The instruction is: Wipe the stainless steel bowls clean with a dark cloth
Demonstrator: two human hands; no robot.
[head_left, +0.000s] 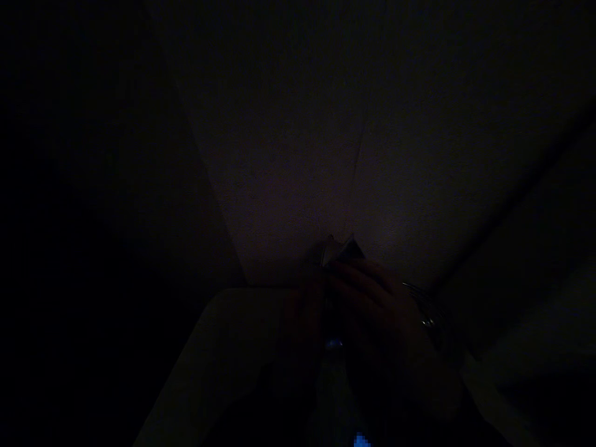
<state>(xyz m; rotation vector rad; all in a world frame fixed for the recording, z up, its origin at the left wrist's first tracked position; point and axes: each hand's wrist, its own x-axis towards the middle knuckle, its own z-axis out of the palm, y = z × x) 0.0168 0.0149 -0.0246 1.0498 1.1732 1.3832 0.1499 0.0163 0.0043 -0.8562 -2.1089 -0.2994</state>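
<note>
The view is very dark. Near the middle, my right hand is closed against a small angular object, whose pointed top edge shows above the fingers. My left hand is a dim shape just to the left, close to the same object; its fingers are lost in the dark. Between the hands glows a small blue spot. What the object is cannot be made out.
A pale wall rises beyond the hands. Below it lies a light surface with a rounded corner. Thin, shiny wire-like lines show right of my right hand. A blue patch glows at the bottom edge.
</note>
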